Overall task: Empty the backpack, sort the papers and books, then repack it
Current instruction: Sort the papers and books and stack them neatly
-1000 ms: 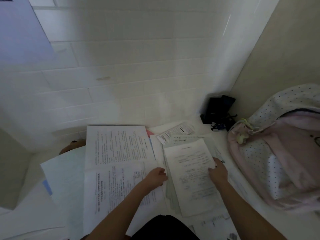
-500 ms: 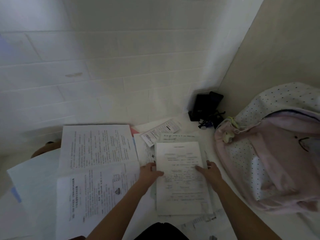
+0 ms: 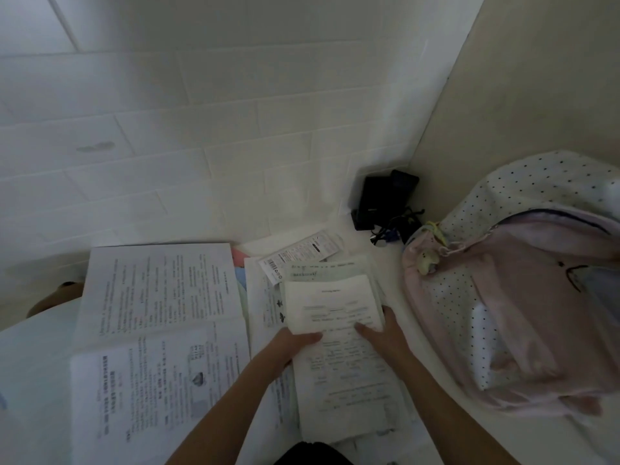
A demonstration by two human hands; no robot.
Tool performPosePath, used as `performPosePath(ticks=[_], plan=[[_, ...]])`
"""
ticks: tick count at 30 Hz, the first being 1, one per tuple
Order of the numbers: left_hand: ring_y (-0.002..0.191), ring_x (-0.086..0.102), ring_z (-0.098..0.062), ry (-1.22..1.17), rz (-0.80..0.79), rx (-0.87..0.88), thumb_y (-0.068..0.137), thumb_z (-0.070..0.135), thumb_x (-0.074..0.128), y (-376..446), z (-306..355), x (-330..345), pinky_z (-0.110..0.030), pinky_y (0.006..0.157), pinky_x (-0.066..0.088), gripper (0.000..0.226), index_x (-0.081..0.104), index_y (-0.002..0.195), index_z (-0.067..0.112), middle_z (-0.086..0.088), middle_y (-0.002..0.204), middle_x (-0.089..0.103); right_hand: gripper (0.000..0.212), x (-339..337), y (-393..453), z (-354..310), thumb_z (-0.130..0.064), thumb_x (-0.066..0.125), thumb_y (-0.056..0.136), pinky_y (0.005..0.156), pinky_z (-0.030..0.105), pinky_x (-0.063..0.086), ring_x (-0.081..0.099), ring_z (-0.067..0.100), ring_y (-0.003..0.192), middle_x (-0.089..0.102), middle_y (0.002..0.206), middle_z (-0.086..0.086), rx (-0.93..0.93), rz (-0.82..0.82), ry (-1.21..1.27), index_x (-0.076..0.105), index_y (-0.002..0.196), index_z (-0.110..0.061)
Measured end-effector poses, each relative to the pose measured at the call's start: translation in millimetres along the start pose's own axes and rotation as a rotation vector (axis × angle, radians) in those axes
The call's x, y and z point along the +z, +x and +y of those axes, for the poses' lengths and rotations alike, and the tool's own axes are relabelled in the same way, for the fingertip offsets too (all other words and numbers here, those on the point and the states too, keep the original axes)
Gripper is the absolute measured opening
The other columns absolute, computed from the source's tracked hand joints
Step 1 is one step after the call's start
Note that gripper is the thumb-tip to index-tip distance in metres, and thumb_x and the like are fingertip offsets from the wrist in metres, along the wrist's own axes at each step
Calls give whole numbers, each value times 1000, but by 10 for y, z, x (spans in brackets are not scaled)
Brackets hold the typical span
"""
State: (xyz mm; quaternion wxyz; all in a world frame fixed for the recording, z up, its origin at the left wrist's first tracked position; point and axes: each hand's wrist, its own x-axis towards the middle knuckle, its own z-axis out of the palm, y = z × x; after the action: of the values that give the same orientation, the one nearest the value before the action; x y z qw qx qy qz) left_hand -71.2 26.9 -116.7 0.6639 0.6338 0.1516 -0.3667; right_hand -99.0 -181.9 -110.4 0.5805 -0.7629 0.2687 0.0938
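A: How is the grip described?

B: The top sheet (image 3: 335,317) of the paper stack (image 3: 345,380) is held from both sides. By the left hand (image 3: 288,344) its left edge is pinched, thumb laid on the printed face and fingers tucked beneath. By the right hand (image 3: 382,330) the right edge is gripped, thumb on top, the far half of the sheet being lifted and curled toward the person.

A: Where is the stack placed?

B: It is laid on the white table (image 3: 436,380), just in front of the person, between the open booklet (image 3: 157,330) on the left and the backpack (image 3: 523,313) on the right.

A: And the backpack?

B: It is seen lying on its side, pink with dotted white panels, well apart from the hands; whether it is emptied cannot be told.

A: What else is shown?

B: A barcoded card (image 3: 298,258) is set beyond the stack, and black devices with cables (image 3: 385,206) are gathered in the corner by the tiled wall (image 3: 235,129).
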Motion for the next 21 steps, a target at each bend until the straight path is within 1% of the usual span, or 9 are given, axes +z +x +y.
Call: performPosePath(ticks=[3,5,6,8,9,14,16,19,21], plan=[[102,64,-27,63,106,78,82,7,69,-12,55,91,-41,93,51,38,60,119,4,-17,118,65,66,-33,-22,-15,-26,77,77,83,28,46,56,21,106,54,119,5,-108,108,-102,43,132,-15],[98,65,-24,66,122,143,81,11,71,-76,184,110,-36,89,52,38,61,117,5,-14,114,66,56,-124,-51,-131,-29,78,76,74,23,51,62,17,96,61,116,7,-122,176,-2,52,123,-14],[95,65,-22,71,130,179,80,13,73,-109,280,92,-33,85,53,37,63,115,7,-11,111,68,50,-178,-88,-253,-31,76,78,71,23,54,66,16,92,66,114,6,-119,153,137,56,121,-13],[91,67,-16,67,138,272,77,15,76,-205,520,18,-27,79,53,36,66,110,10,-8,108,69,42,-277,-175,-552,-28,69,82,77,37,58,69,23,95,70,111,9,-123,-3,397,59,120,-12],[90,67,-15,52,142,327,75,15,77,-263,651,-27,-26,78,54,35,67,108,12,-8,108,70,38,-309,-222,-713,-24,67,83,81,42,57,69,25,97,70,109,9,-155,-71,442,60,118,-11],[95,65,-17,17,162,545,67,6,81,-569,1128,-216,-38,91,52,38,62,92,27,-3,102,69,26,-206,-396,-1295,-8,72,79,86,41,54,67,23,102,71,108,7,-333,-145,390,68,103,-16],[97,66,-16,101,145,564,62,10,86,-630,1174,-347,-40,92,52,43,65,95,27,-1,102,70,24,-168,-457,-1364,-5,71,79,85,38,55,68,21,99,73,102,1,-363,-150,373,68,98,-21],[97,65,-8,233,140,530,60,14,87,-698,1116,-527,-29,89,52,52,64,105,24,7,101,69,24,-141,-514,-1312,-6,71,79,83,36,55,69,15,90,75,88,-7,-363,-181,325,65,93,-24],[97,65,-7,234,102,540,62,9,85,-723,1067,-583,-22,86,53,57,62,113,18,6,104,69,26,-65,-546,-1238,-16,78,74,87,40,55,69,18,94,74,95,-1,-333,-248,250,66,96,-22]])
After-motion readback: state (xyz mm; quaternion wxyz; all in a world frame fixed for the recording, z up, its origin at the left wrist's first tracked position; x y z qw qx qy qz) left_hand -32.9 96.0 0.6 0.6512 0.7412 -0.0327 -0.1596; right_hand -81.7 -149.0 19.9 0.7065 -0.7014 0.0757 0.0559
